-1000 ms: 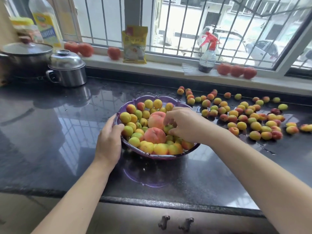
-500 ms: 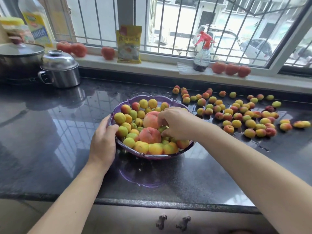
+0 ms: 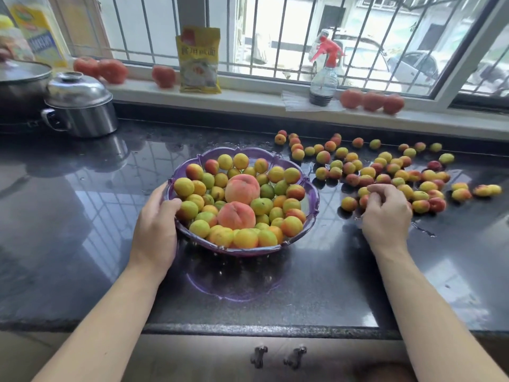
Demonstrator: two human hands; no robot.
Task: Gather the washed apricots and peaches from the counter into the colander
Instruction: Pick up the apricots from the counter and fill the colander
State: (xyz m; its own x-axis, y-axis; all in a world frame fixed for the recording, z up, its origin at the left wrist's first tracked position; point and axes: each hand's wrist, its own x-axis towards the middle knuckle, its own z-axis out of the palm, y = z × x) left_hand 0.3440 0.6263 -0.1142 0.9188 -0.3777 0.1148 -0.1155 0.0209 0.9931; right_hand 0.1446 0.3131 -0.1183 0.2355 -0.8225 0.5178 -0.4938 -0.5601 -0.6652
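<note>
I see the purple colander (image 3: 310, 198) standing on the dark counter (image 3: 82, 216), near its front edge and a bit left of centre. It is heaped with apricots, and two peaches (image 3: 241, 188) lie on top in the middle, one just behind the other and touching.

My left hand (image 3: 156, 224) holds the colander at its left rim, fingers curled round the outside and the thumb over the edge, touching an apricot inside.

My right hand (image 3: 385, 213) is down on the counter just right of the colander, at the near edge of the loose apricots (image 3: 385, 166). Its fingers are curled down over two or three of them; I cannot tell whether it actually grips any yet. One apricot lies just left of the knuckles, apart from the hand.

The loose fruit spreads in a wide band from behind the colander's right side out to the far right, toward the back wall.

At back left a steel pot (image 3: 80, 106) with a lid stands on the counter. On the sill are tomatoes (image 3: 371, 102), a yellow packet (image 3: 199, 60) and a spray bottle (image 3: 323, 78).
</note>
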